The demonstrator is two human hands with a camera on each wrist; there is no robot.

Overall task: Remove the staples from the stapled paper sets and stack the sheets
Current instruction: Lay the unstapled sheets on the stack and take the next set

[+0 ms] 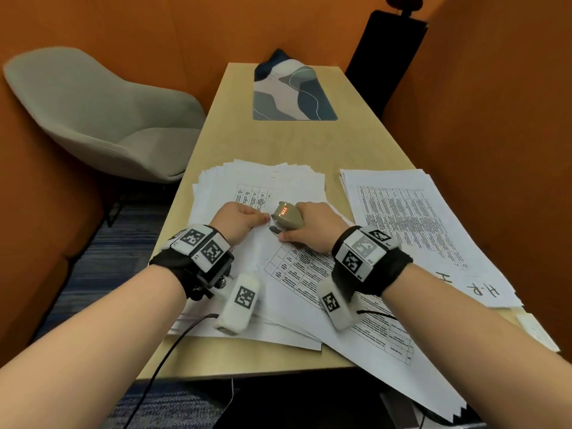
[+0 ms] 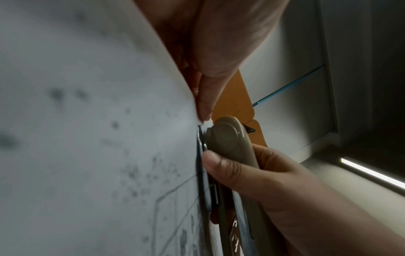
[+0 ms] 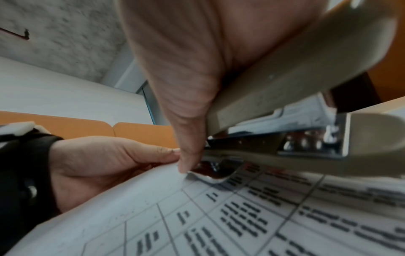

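Note:
My right hand (image 1: 294,232) grips a beige stapler (image 1: 286,215) marked MAX, thumb along its side (image 3: 186,104). Its metal tip (image 3: 215,173) presses into the top corner of a printed paper set (image 1: 297,274) lying at the table's middle. My left hand (image 1: 263,218) pinches that same corner just left of the tip, with the sheet curled up against its fingers (image 2: 206,104). In the left wrist view the stapler (image 2: 228,138) stands edge-on against the paper (image 2: 87,121). A fanned pile of sheets (image 1: 263,178) lies beneath and behind the set. The staple itself is hidden.
A second pile of printed sheets (image 1: 418,227) lies on the right of the wooden table (image 1: 278,140). A patterned mat (image 1: 294,97) sits at the far end. A grey chair (image 1: 99,119) stands left. Papers overhang the front edge (image 1: 433,391), and a black cable (image 1: 173,345) trails off it.

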